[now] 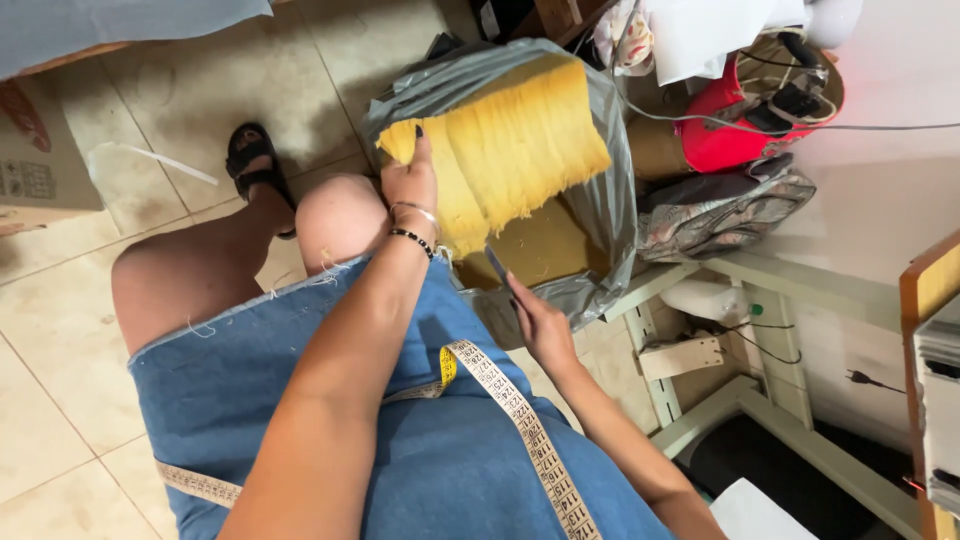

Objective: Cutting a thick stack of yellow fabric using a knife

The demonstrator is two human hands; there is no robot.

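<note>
Spilling from a grey plastic bag (610, 190), soft, floppy yellow fringe (510, 150) is pinched at its edge by the left hand (410, 180); a slim blade (497, 265) is gripped by the right hand (540, 325). Best gathered in bunches.

denim skirt (450, 470), black sandal (252, 160), perhaps beaded bracelets (413, 236)

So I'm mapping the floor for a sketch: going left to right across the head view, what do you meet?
Cardboard box → sandal → left hand → yellow fringe → red machine → wooden panel.
</note>
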